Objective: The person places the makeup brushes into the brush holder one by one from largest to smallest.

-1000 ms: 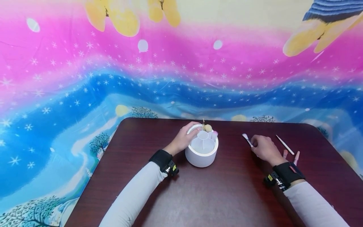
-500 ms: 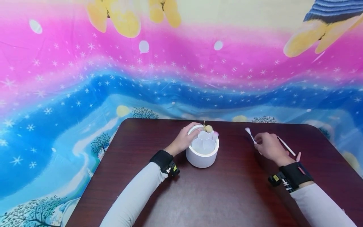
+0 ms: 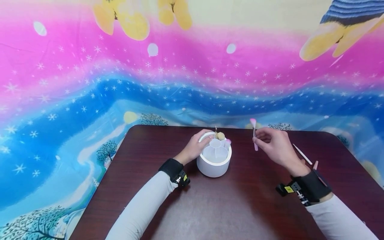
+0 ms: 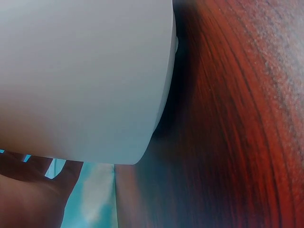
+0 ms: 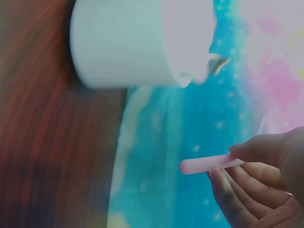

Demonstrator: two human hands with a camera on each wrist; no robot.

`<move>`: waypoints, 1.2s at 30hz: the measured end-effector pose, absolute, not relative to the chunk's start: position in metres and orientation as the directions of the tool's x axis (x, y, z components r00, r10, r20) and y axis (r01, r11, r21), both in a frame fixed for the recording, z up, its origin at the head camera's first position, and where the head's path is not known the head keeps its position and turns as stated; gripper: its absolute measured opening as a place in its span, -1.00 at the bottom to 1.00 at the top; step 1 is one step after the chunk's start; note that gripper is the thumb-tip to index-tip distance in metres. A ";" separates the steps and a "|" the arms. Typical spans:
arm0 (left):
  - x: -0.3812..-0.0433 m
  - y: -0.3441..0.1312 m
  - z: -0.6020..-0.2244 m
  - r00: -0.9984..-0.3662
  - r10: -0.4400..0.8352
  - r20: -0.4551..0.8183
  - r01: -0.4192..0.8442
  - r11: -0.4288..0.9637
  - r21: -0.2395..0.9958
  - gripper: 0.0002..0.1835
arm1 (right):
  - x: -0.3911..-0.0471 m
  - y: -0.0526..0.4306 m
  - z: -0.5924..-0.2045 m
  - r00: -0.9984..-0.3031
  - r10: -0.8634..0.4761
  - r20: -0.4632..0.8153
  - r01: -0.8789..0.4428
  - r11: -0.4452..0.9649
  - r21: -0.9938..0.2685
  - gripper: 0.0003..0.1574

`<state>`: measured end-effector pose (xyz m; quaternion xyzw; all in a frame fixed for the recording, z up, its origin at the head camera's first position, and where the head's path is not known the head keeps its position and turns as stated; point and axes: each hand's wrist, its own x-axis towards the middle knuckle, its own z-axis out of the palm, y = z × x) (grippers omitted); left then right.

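Observation:
A round white divided organizer point(image 3: 213, 169) stands upright on the table, its smooth side point(image 4: 85, 80) filling much of the left wrist view. My left hand point(image 3: 192, 146) grips its left rim, thumb over the edge. Several brushes stick up at the organizer's back and right, one tan-tipped point(image 3: 221, 135) and one pink-tipped point(image 3: 228, 142); its front compartments show no brushes. To the right, my right hand point(image 3: 277, 145) pinches a pink makeup brush point(image 3: 254, 132) between thumb and fingers, bristles up. The brush's rounded handle end point(image 5: 199, 165) points toward the tabletop.
A slim white stick point(image 3: 302, 154) lies on the dark wooden table point(image 3: 228, 206), right of my right hand. Beside it a pinkish piece point(image 3: 315, 165) is partly hidden by the wrist. A colourful printed cloth point(image 3: 192, 76) hangs behind the table's back edge.
My right hand has lifted the makeup brush off the table, turned it upright and moved it left toward the organizer. The left hand keeps its grip on the rim.

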<state>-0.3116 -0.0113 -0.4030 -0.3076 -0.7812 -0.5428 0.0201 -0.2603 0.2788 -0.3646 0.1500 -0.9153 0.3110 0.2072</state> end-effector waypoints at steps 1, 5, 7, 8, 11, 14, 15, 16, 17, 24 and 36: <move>-0.312 -0.011 -0.404 -0.812 0.457 0.364 0.501 0.223 0.836 -0.68 | -0.260 0.275 -0.362 -0.869 -0.148 0.473 -0.409 0.753 -0.516 -0.83; -0.313 -0.011 -0.406 -0.818 0.456 0.352 0.490 0.230 0.841 -0.68 | -0.257 0.261 -0.353 -0.868 -0.170 0.467 -0.436 0.711 -0.551 -0.83; -0.320 -0.010 -0.417 -0.820 0.452 0.352 0.489 0.233 0.841 -0.67 | -0.257 0.255 -0.351 -0.868 -0.182 0.463 -0.447 0.693 -0.565 -0.83; -0.324 -0.010 -0.422 -0.821 0.449 0.351 0.487 0.232 0.842 -0.67 | -0.256 0.252 -0.350 -0.866 -0.187 0.464 -0.454 0.683 -0.572 -0.83; -0.335 -0.008 -0.437 -0.826 0.441 0.351 0.482 0.231 0.845 -0.67 | -0.255 0.244 -0.349 -0.860 -0.197 0.471 -0.473 0.655 -0.589 -0.84; -0.338 -0.007 -0.442 -0.829 0.438 0.347 0.476 0.228 0.850 -0.68 | -0.255 0.237 -0.350 -0.851 -0.201 0.485 -0.492 0.626 -0.605 -0.86; -0.338 -0.007 -0.442 -0.829 0.438 0.346 0.475 0.228 0.850 -0.68 | -0.255 0.235 -0.351 -0.849 -0.203 0.487 -0.497 0.617 -0.610 -0.87; -0.338 -0.007 -0.442 -0.829 0.439 0.347 0.476 0.226 0.850 -0.68 | -0.255 0.233 -0.352 -0.848 -0.206 0.488 -0.501 0.608 -0.615 -0.87; -0.338 -0.007 -0.442 -0.828 0.440 0.348 0.477 0.225 0.850 -0.69 | -0.254 0.230 -0.353 -0.849 -0.209 0.486 -0.502 0.605 -0.617 -0.87; -0.339 -0.006 -0.440 -0.823 0.439 0.360 0.491 0.234 0.839 -0.70 | -0.254 0.218 -0.366 -0.865 -0.229 0.447 -0.486 0.603 -0.632 -0.85; -0.340 -0.008 -0.438 -0.825 0.436 0.359 0.493 0.245 0.835 -0.66 | -0.256 0.211 -0.379 -0.866 -0.288 0.409 -0.496 0.602 -0.626 -0.87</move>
